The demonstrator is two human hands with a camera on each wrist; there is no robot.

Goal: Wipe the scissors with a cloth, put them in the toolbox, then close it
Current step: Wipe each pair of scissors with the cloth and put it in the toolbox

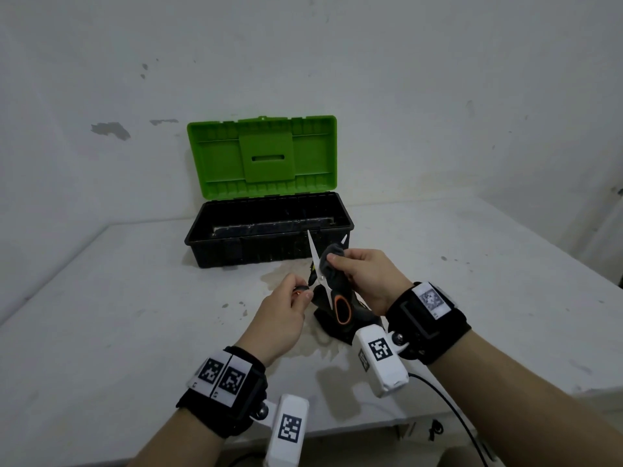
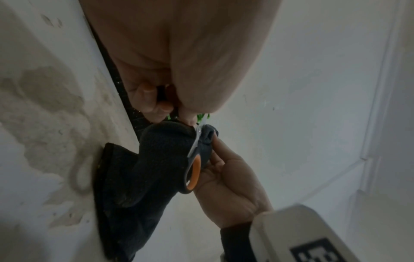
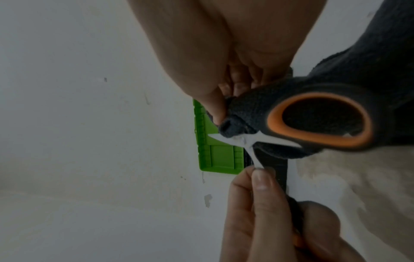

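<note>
Left hand (image 1: 285, 306): pinched one scissors (image 1: 318, 264) handle, blades spread.
Right hand (image 1: 365, 274): pressed cloth (image 1: 332, 269) round one blade; wiping apparently under way.
Toolbox (image 1: 269, 246): beyond both hands, lid up; stowing, closing left.

The place looks like a plain workroom or utility room, not a furnished home room. A bare white plaster wall (image 1: 404, 79) fills the upper half of the head view, and grey patches of chipped paint (image 1: 111, 130) show at the middle left. A rough white painted tabletop (image 1: 118, 315) takes the lower half, with dark specks and a brownish stain (image 1: 279, 276) near the centre. An open black plastic toolbox with a green lid (image 1: 263, 156) stands at the centre, against the wall.
</note>
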